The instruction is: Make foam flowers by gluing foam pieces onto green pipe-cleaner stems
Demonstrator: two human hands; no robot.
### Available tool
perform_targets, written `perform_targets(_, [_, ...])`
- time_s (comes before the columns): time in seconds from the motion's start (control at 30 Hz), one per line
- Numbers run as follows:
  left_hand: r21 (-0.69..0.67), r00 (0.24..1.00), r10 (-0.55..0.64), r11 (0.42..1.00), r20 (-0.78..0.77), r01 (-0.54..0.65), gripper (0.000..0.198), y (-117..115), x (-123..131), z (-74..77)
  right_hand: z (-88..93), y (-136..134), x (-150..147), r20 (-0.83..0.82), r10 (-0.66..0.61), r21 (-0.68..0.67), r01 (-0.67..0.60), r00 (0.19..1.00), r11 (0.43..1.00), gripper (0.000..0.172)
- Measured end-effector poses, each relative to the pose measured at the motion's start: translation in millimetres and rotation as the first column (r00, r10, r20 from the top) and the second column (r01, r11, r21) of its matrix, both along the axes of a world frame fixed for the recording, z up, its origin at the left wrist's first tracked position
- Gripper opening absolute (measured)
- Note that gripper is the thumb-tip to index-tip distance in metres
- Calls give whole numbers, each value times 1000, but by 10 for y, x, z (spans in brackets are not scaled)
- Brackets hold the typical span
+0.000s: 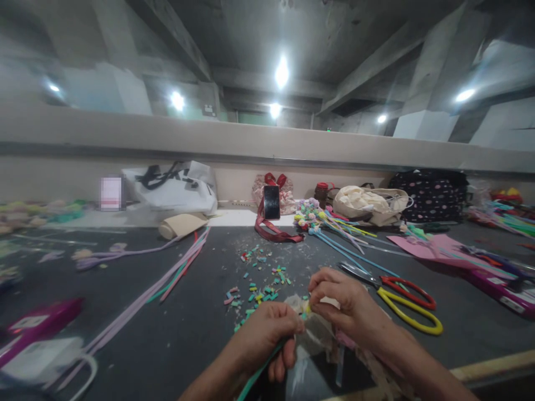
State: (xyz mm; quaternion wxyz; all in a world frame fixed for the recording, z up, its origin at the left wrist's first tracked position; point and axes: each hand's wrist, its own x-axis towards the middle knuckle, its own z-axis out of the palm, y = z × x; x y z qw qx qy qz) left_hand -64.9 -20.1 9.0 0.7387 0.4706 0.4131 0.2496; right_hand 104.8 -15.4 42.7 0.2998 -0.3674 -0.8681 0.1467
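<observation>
At the front of the table my two hands meet, fingertips close together. My left hand (280, 331) is closed on a green chenille stem (259, 374), whose long end runs down towards the bottom edge. My right hand (345, 298) pinches at a small pale yellow piece (307, 307) at the top of that stem; its exact form is too small and blurred to tell. Beneath the hands lies crumpled clear plastic wrap (317, 334), partly hidden. Right of my right hand lie scissors (401, 303) with one red and one yellow handle loop.
Short cut stem bits (267, 292) are scattered ahead of my hands. Lilac stems (146, 284) lie left, finished-looking flower stems (317, 217) at back right. A phone (271, 202) leans against a patterned pouch. A white bag (175, 189) and pink sheet (438, 253) flank the area.
</observation>
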Motion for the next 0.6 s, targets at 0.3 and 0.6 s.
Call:
perform_targets(0.3, [19, 998, 4, 1000, -56, -3, 15, -5, 5, 19, -32, 9, 30, 89, 23, 8, -24, 996, 1000, 11])
perform_targets(0.6, [29, 999, -26, 999, -34, 27, 15, 8, -4, -41, -53, 24, 38, 129, 33, 15, -35, 991, 999, 11])
